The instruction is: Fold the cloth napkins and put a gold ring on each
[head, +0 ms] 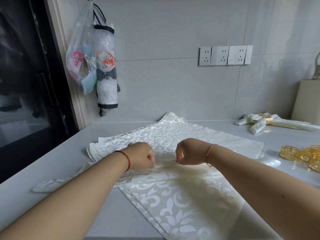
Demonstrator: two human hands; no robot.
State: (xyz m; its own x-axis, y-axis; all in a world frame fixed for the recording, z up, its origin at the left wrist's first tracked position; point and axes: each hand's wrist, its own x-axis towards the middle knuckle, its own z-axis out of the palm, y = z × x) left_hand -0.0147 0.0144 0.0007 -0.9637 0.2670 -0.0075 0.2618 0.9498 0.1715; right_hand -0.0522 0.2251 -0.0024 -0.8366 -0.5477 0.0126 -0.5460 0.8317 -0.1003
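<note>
At a grey kitchen bench [216, 130], we pinch a fold into the top cloth napkin [181, 187] of a cream damask stack — the left hand [142, 155] and the right hand [188, 154] both curled, fingertips nipping the fabric along a ridge that runs between them, near the middle of the stack. The napkin lies flat and patterned toward us, its scalloped edge at the near left. Loose gold rings [303, 155] wait in a cluster at the right of the bench, well apart from our hands; at the far right lies a finished napkin [256, 124], already gathered through its own ring [265, 118].

We judge the fold is only begun. To do it well, both pinches should lift only the top layer, keep level with each other, and draw the crease straight — otherwise the slippery cloth below may drag along and the pleat go crooked.
</note>
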